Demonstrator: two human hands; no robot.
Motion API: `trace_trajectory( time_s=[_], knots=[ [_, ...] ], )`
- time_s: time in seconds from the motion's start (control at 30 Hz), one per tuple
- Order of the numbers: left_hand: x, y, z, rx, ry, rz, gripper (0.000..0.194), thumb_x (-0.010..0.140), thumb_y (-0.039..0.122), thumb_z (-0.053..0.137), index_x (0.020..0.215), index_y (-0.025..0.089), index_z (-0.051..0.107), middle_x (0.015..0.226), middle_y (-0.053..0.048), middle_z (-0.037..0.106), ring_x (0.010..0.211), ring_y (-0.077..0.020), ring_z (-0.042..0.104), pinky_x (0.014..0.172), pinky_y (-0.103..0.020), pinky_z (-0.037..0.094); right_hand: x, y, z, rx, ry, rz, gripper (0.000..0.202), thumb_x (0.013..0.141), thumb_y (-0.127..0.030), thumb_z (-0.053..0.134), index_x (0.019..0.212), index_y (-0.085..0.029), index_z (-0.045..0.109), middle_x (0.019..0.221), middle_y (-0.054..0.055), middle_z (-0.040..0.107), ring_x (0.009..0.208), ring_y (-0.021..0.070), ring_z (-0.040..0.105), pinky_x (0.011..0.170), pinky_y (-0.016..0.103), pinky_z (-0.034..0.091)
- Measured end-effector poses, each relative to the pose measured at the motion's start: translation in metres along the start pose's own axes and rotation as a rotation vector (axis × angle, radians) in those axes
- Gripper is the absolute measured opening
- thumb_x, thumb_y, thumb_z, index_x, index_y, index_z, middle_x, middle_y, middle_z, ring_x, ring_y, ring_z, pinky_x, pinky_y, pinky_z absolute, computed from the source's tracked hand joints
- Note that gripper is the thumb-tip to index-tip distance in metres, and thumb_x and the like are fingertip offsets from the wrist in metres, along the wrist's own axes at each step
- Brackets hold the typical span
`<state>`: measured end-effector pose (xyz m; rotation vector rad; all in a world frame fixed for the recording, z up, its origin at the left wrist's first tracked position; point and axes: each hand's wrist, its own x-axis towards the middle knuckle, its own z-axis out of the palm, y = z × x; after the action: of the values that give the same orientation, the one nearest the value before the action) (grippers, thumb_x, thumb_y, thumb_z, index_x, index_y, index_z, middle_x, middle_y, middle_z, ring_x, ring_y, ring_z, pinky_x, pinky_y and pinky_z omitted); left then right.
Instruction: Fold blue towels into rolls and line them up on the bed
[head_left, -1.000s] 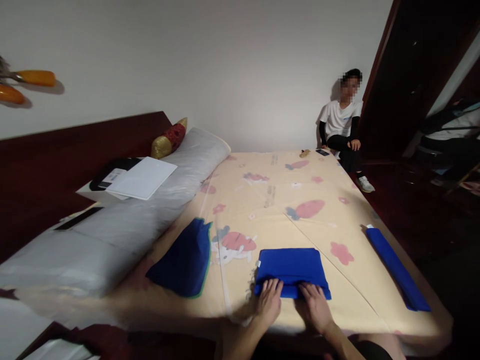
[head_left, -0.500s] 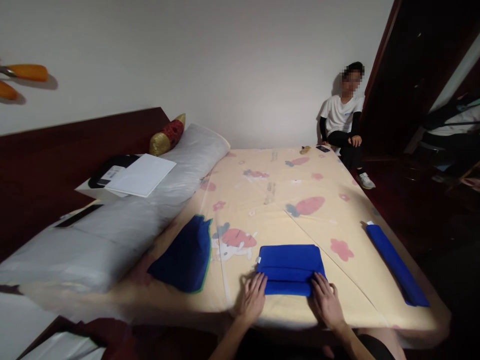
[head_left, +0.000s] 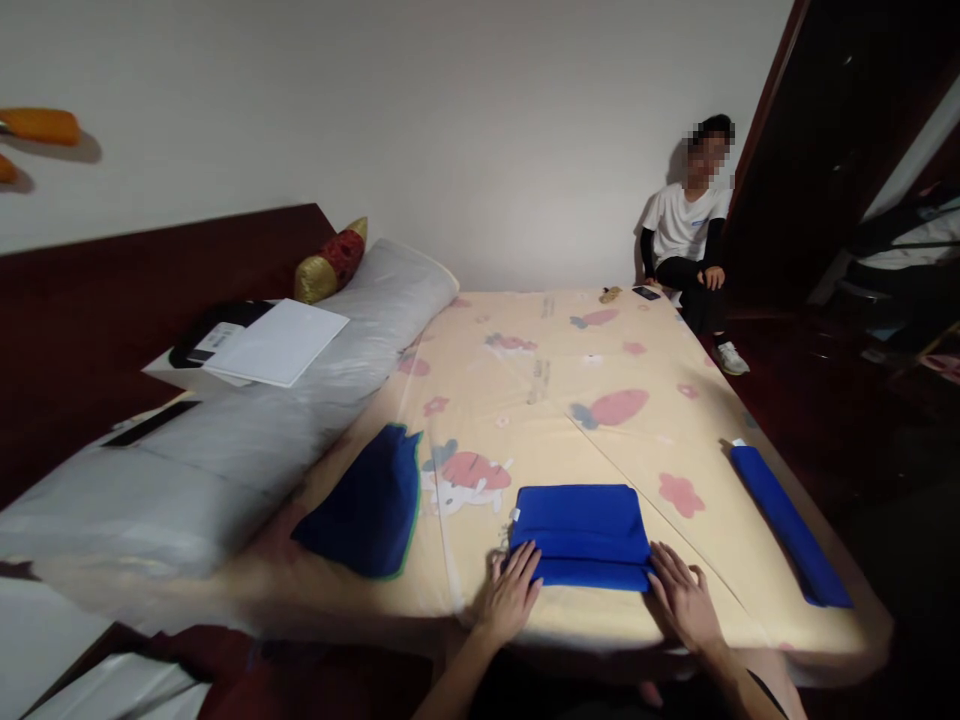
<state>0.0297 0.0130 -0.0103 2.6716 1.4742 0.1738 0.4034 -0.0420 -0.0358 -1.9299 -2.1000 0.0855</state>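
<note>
1. Head view, your left hand (head_left: 512, 592): fingers laid out flat, slightly spread, tips on the near left corner of the folded blue cloth (head_left: 577, 512).
2. Your right hand (head_left: 684, 600): fingers extended, thumb apart, tips at the cloth's near right corner. Nothing gripped that you can see; can't tell if any fingertip is tucked under.
3. Folded cloth: flat on the bed (head_left: 540, 420), at the near side between your hands; crease runs across near its front edge, white tag on its left side.
4. Right of it, well apart: long narrow blue bundle (head_left: 787, 525) along the bed's right side, white tag at its far end.
5. Left: dark blue cloth (head_left: 364, 505), green edging, beside the grey bolster (head_left: 247, 470).
6. Far right corner: seated person (head_left: 682, 225), phone (head_left: 646, 293) on the bed nearby.
</note>
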Motion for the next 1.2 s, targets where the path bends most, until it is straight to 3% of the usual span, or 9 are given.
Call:
trace_trajectory(
  time_s=[0.13, 0.27, 0.5, 0.6, 0.7, 0.77, 0.87, 0.97, 1.2],
  knots=[
    [0.011, 0.024, 0.004, -0.029, -0.028, -0.055, 0.048, 0.098, 0.029, 0.033, 0.146, 0.022, 0.041, 0.151, -0.008, 0.04, 0.138, -0.0252, 0.037, 0.112, -0.048, 0.029, 0.011, -0.018, 0.009, 0.128, 0.088, 0.146, 0.05, 0.098, -0.051, 0.027, 0.125, -0.026, 0.061, 0.139, 0.007, 0.052, 0.126, 0.0239, 0.047, 0.101, 0.043, 0.035],
    [0.023, 0.049, 0.007, -0.14, -0.115, 0.057, 0.058, 0.091, 0.015, 0.037, 0.148, 0.024, 0.035, 0.156, -0.002, 0.032, 0.143, -0.019, 0.028, 0.118, -0.042, 0.023, 0.035, -0.029, 0.024, 0.278, 0.064, 0.34, 0.055, 0.096, -0.058, 0.024, 0.117, -0.028, 0.066, 0.131, 0.007, 0.057, 0.119, 0.0273, 0.05, 0.094, 0.047, 0.04],
    [0.027, 0.053, 0.005, -0.216, -0.176, 0.081, 0.069, 0.085, 0.015, 0.04, 0.152, 0.025, 0.024, 0.159, -0.001, 0.025, 0.145, -0.0201, 0.024, 0.118, -0.048, 0.022, 0.052, -0.007, 0.029, 0.285, 0.022, 0.352, 0.058, 0.095, -0.054, 0.02, 0.114, -0.026, 0.067, 0.124, 0.009, 0.061, 0.112, 0.0293, 0.054, 0.087, 0.05, 0.043],
    [0.028, 0.05, 0.003, -0.226, -0.195, 0.073, 0.07, 0.085, 0.016, 0.041, 0.152, 0.025, 0.025, 0.158, -0.002, 0.026, 0.144, -0.0208, 0.025, 0.118, -0.049, 0.022, 0.046, -0.005, 0.024, 0.278, 0.01, 0.319, 0.054, 0.093, -0.055, 0.026, 0.123, -0.028, 0.063, 0.132, 0.008, 0.057, 0.116, 0.0295, 0.052, 0.09, 0.05, 0.043],
    [0.03, 0.051, 0.003, -0.219, -0.216, 0.073, 0.074, 0.082, 0.014, 0.041, 0.153, 0.023, 0.022, 0.159, -0.002, 0.024, 0.144, -0.0209, 0.024, 0.119, -0.048, 0.02, 0.035, -0.022, 0.014, 0.226, 0.048, 0.262, 0.054, 0.094, -0.051, 0.028, 0.134, -0.026, 0.054, 0.144, 0.009, 0.046, 0.126, 0.0289, 0.045, 0.098, 0.051, 0.038],
    [0.032, 0.055, 0.006, -0.201, -0.234, 0.061, 0.076, 0.08, 0.013, 0.042, 0.153, 0.022, 0.022, 0.159, -0.002, 0.022, 0.145, -0.0215, 0.023, 0.119, -0.049, 0.018, 0.028, -0.043, 0.009, 0.205, 0.012, 0.115, 0.051, 0.096, -0.044, 0.028, 0.141, -0.026, 0.047, 0.149, 0.008, 0.04, 0.132, 0.026, 0.04, 0.104, 0.049, 0.035],
    [0.034, 0.059, 0.011, -0.176, -0.23, 0.027, 0.071, 0.084, 0.016, 0.041, 0.152, 0.023, 0.024, 0.159, -0.002, 0.023, 0.145, -0.0225, 0.023, 0.119, -0.049, 0.018, 0.019, -0.074, 0.007, 0.201, -0.167, -0.173, 0.057, 0.092, -0.035, 0.038, 0.149, -0.027, 0.035, 0.154, 0.006, 0.032, 0.139, 0.0249, 0.034, 0.11, 0.046, 0.03],
    [0.03, 0.045, 0.008, -0.163, -0.22, 0.026, 0.068, 0.087, 0.02, 0.041, 0.153, 0.025, 0.024, 0.158, 0.0, 0.025, 0.144, -0.0216, 0.026, 0.118, -0.047, 0.02, 0.013, -0.074, 0.012, 0.15, -0.25, -0.236, 0.065, 0.089, -0.035, 0.041, 0.152, -0.025, 0.027, 0.156, 0.006, 0.027, 0.142, 0.0257, 0.029, 0.112, 0.047, 0.027],
    [-0.017, -0.036, -0.01, -0.007, -0.102, -0.112, 0.064, 0.089, 0.029, 0.044, 0.151, 0.021, 0.03, 0.155, -0.006, 0.032, 0.141, -0.0265, 0.031, 0.115, -0.053, 0.02, 0.0, 0.013, 0.012, -0.013, -0.087, 0.02, 0.065, 0.09, -0.054, 0.038, 0.147, -0.022, 0.039, 0.152, 0.008, 0.034, 0.14, 0.03, 0.033, 0.106, 0.054, 0.031]
  ],
)
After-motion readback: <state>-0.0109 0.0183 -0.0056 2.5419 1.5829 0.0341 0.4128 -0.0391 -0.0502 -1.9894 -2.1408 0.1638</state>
